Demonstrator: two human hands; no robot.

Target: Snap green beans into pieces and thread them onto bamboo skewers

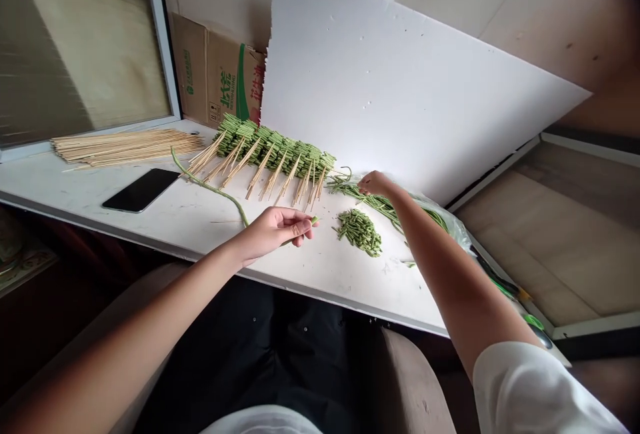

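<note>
My left hand [273, 233] is curled around a long thin green bean [213, 188], whose free length curves away across the white table [65, 184] toward the far left. My right hand [375, 184] reaches forward, its fingertips at a loose bunch of long green beans [373, 199]. It is hard to tell whether those fingers grip anything. Between my hands lies a small heap of cut bean pieces [359, 232]. Beyond them, a dense row of bamboo skewers threaded with bean pieces [265, 153] lies with its bare points toward me.
A bundle of bare bamboo skewers [127, 147] and a black smartphone [141, 190] lie at the table's left. A plastic bag [450, 221] sits at the right. A white foam board [400, 74] leans behind the table, beside a cardboard box [215, 77].
</note>
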